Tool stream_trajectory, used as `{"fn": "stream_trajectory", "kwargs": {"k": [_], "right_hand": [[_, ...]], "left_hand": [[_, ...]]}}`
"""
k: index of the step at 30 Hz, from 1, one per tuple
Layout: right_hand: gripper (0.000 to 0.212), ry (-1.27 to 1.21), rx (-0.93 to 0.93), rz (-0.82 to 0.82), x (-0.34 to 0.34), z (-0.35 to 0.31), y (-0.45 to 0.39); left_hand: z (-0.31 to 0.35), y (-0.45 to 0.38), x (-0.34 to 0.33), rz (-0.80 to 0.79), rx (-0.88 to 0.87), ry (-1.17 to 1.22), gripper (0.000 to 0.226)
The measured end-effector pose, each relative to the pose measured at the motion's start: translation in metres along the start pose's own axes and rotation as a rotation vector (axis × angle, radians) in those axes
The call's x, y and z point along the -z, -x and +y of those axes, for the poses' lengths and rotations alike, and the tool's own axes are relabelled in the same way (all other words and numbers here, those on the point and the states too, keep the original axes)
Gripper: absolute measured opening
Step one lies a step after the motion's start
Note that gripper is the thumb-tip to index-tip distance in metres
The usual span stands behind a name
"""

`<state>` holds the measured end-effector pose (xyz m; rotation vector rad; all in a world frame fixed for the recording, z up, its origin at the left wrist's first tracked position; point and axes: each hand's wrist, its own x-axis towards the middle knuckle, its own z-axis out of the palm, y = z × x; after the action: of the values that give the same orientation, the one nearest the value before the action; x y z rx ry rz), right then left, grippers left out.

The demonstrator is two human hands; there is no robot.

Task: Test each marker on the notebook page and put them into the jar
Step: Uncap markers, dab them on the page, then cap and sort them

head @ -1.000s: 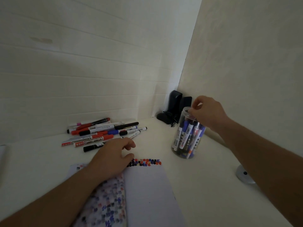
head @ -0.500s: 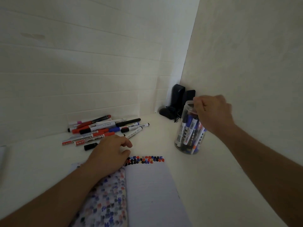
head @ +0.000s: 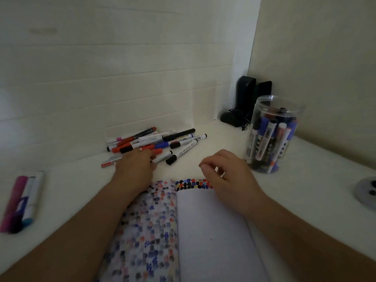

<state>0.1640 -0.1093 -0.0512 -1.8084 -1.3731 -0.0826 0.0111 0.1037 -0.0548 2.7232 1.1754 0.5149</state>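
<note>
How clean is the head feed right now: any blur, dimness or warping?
Head view: dim, with dark corners; wide-angle warp bows the wall lines; markers at far left smear soft, the jar and marker pile stay readable; no glare.

I am wearing no sleeves, rings or watch; my left hand [head: 135,166] and right hand [head: 225,178] are showing bare forearms.

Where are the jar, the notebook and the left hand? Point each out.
jar [head: 272,139], head view, on its clear side wall.
notebook [head: 211,231], head view, on the blank right page.
left hand [head: 135,165], head view, on the back of the hand, at the marker pile.
</note>
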Motion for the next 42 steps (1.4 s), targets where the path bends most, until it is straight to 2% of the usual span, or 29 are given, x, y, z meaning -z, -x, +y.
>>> {"fn": "stream_trajectory", "kwargs": {"k": [2,4,6,8,9,11,13,15,19,21,24,28,31,36,42], "right_hand": [[0.015,-0.011,0.002,-0.008,0.003,0.002,0.002],[0.016,-0.014,-0.017,-0.011,0.005,0.002,0.002],[0.034,-0.053,-0.06,0.022,0.007,0.001,0.001],[0.062,-0.126,-0.097,0.088,0.012,-0.002,0.0],[0.069,-0.095,-0.074,0.106,0.015,-0.002,-0.001],[0.061,0.159,0.062,0.067,0.02,0.002,-0.003],[0.046,0.41,0.149,-0.077,0.026,0.008,-0.006],[0.048,0.473,0.114,-0.213,0.033,0.012,-0.009],[0.038,0.444,-0.047,-0.221,0.052,0.017,-0.012],[0.044,0.516,-0.053,-0.257,0.056,0.012,-0.009],[0.053,0.603,0.006,-0.355,0.044,-0.005,-0.006],[0.033,0.488,0.066,-0.359,0.023,-0.014,-0.005],[0.027,0.419,0.073,-0.362,0.014,-0.009,-0.003],[0.049,0.32,0.095,-0.353,0.016,-0.004,-0.001],[0.048,0.3,0.098,-0.308,0.013,-0.001,0.0]], "left_hand": [[0.001,-0.001,0.004,0.087,-0.016,-0.035,0.022],[0.007,0.005,0.015,0.224,-0.09,0.053,0.025],[0.022,0.017,0.026,0.284,-0.243,0.204,0.031],[0.038,0.03,0.034,0.209,-0.404,0.271,0.035],[0.045,0.036,0.035,0.144,-0.477,0.277,0.036],[0.055,0.045,0.03,0.034,-0.576,0.298,0.033],[0.062,0.049,0.026,-0.019,-0.556,0.347,0.032],[0.063,0.05,0.024,-0.053,-0.477,0.403,0.03],[0.054,0.045,0.025,-0.056,-0.326,0.519,0.02],[0.053,0.045,0.025,-0.066,-0.296,0.573,0.021],[0.056,0.047,0.026,-0.054,-0.345,0.578,0.022],[0.058,0.049,0.024,-0.015,-0.434,0.558,0.024],[0.056,0.048,0.022,-0.002,-0.476,0.527,0.024],[0.054,0.047,0.018,-0.034,-0.572,0.471,0.015],[0.052,0.045,0.019,-0.001,-0.593,0.452,0.012]]}}
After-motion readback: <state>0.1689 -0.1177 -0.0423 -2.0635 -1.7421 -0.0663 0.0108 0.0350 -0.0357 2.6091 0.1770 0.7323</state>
